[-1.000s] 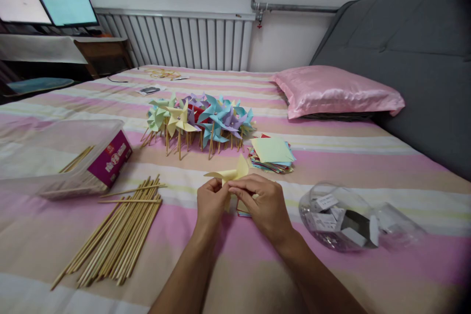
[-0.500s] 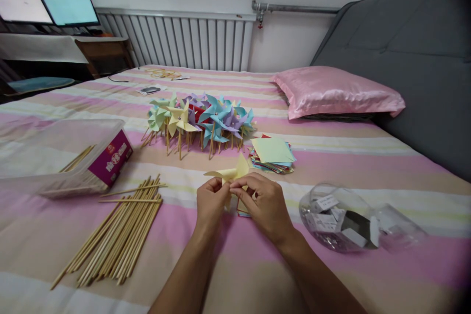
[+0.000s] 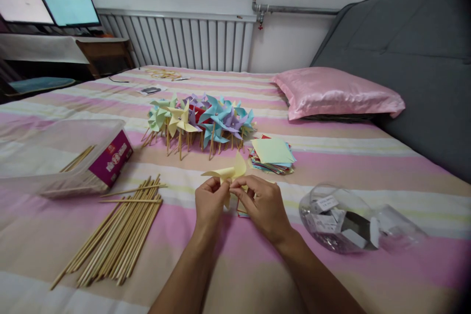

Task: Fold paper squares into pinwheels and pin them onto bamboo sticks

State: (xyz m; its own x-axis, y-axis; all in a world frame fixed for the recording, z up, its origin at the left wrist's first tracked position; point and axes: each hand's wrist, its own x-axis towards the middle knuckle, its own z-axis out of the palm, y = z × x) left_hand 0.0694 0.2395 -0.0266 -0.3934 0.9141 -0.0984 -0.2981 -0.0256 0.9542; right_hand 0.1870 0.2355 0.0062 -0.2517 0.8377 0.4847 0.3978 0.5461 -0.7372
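Yellow paper forms the curled blades of a pinwheel [image 3: 228, 172], held above the near part of the striped bed [image 3: 331, 147]. Fingers [image 3: 222, 192] of the left hand [image 3: 208, 206] pinch it close to its centre; the thumb and forefinger of the right hand [image 3: 264, 203] press together at that same spot, and whether anything small sits between them cannot be told. It should prove very light, springy and quick to crease, so the folded centre seems the safest hold, the blades best left unsqueezed. A small paper pile [image 3: 243, 212] lies under the right hand, crowding the space below. Farther toward the bed's far edge come a taller paper stack [image 3: 274, 151] and a cluster of stick-mounted pinwheels [image 3: 216, 114]. Toward the left, loose sticks [image 3: 121, 240] lie beside a clear tub [image 3: 110, 161]; toward the right, a transparent container [image 3: 312, 201] holds white packets [image 3: 326, 223]. A pink pillow [image 3: 338, 91] occupies the far right corner.
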